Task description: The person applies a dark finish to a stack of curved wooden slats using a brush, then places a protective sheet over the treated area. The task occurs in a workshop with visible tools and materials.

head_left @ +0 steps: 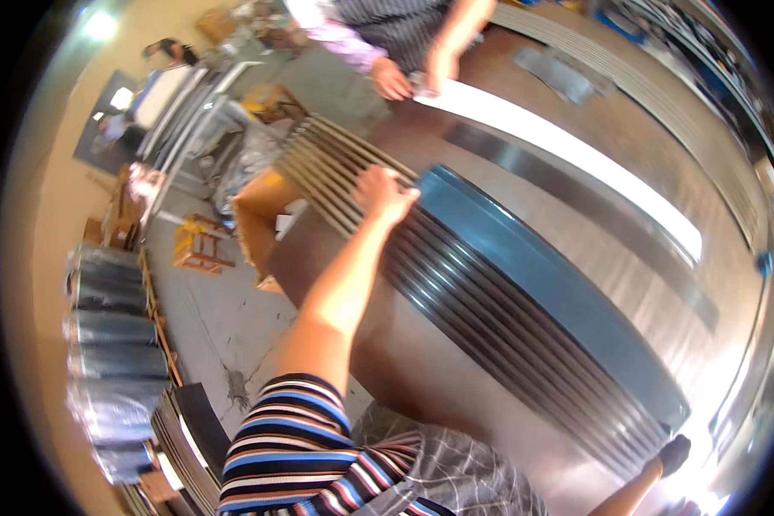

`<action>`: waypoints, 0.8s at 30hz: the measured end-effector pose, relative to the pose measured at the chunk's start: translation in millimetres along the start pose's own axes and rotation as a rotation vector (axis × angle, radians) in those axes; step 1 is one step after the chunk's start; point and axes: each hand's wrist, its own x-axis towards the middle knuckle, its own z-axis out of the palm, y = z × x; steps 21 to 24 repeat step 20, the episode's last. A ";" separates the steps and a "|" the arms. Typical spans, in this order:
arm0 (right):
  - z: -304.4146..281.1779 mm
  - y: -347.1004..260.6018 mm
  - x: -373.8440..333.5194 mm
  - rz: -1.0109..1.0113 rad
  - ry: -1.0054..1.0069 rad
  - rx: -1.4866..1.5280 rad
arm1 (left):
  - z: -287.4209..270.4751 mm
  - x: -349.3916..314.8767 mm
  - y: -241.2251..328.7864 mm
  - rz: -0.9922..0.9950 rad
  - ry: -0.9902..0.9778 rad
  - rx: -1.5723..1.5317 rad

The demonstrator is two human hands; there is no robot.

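A long dark blue-grey metal panel [533, 249] lies diagonally across the worktable. Along its near side run several dark ribbed strips [490, 335], and bronze-coloured strips [318, 163] stretch past its far left end. My left hand [385, 196] is closed with curled fingers around the strips at that end, beside the panel's corner. At the panel's near right end is my right hand [672, 457], which looks dark, as if gloved. Its fingers are too small and blurred to make out, close to the strip ends.
Across the table [387, 344], a co-worker's hands [413, 82] touch the end of a long white strip [568, 155]. A grey metal strip [576, 202] lies between. To the left are a cardboard box [262, 215], an orange-brown stool [202, 245] and wrapped stacks [116, 361].
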 end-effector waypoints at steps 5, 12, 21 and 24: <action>-34.7 -229.2 -32.0 -0.424 -0.038 0.105 | 11.3 31.3 29.9 0.128 0.137 -0.089; 12.1 -483.3 -76.7 -1.009 -0.016 0.400 | -34.0 95.5 28.5 0.241 -0.127 -0.071; 11.7 -676.2 -136.6 -0.984 -0.390 0.093 | -2.1 205.7 -59.1 0.234 -0.279 -0.401; 11.7 -676.2 -136.6 -0.984 -0.390 0.093 | -2.1 205.7 -59.1 0.234 -0.279 -0.401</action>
